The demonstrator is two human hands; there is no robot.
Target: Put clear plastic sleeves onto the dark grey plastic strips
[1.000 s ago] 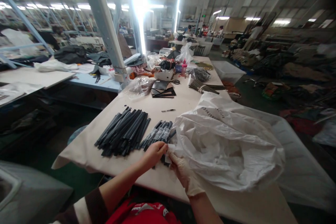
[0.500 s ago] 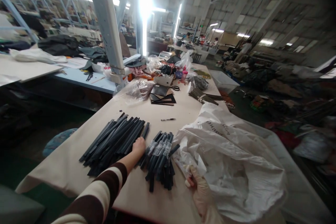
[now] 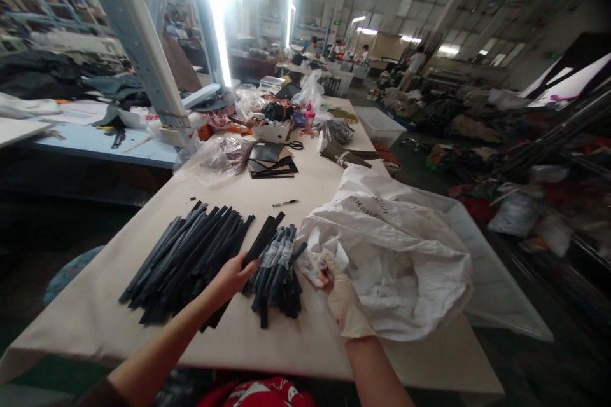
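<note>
My left hand is bare and closed around a few dark strips, whose ends stick out beyond the fingers. To its left a wide pile of dark flat strips lies side by side on the table. On its other side sits a bundle of similar strips, wrapped at the middle with pale, see-through bands. My right hand, in a cream glove with some fingertips bare, pinches the edge of a large white sack with dark handwriting on it. The sack lies crumpled, and its inside is partly visible.
Beyond the strips on the cream-covered table lie a pen, dark flat pieces, scissors and plastic bags. A clear bin stands right of the sack. A blue metal post rises at the left.
My left hand has drawn back toward me, and the strips in it now lie closer to the banded bundle. The view has shifted right; my right hand still grips the sack's edge.
</note>
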